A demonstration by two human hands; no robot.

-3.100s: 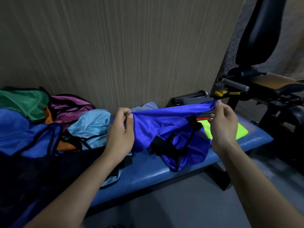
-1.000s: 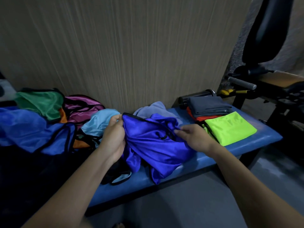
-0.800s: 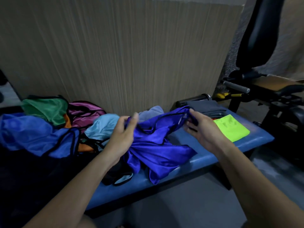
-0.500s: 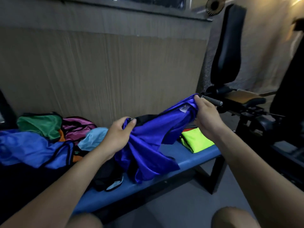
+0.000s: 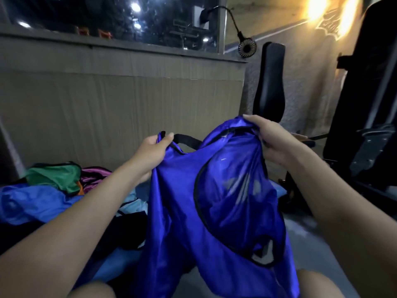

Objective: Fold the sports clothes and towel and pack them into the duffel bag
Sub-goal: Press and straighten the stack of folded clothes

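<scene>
Now the shiny blue sports shirt with black trim (image 5: 214, 211) hangs in the air between both hands, above the blue padded bench (image 5: 120, 259). The left hand (image 5: 153, 150) pinches one top corner. The right hand (image 5: 271, 139) grips the other, a bit higher. It hangs long-ways down, toward the knees, so both hands are equally near.

Dim scene; upper-right lamp glare; edges warped.

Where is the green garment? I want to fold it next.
The green garment lies at the head view's far left, atop the clothes pile by the wall, beside a magenta piece.
</scene>
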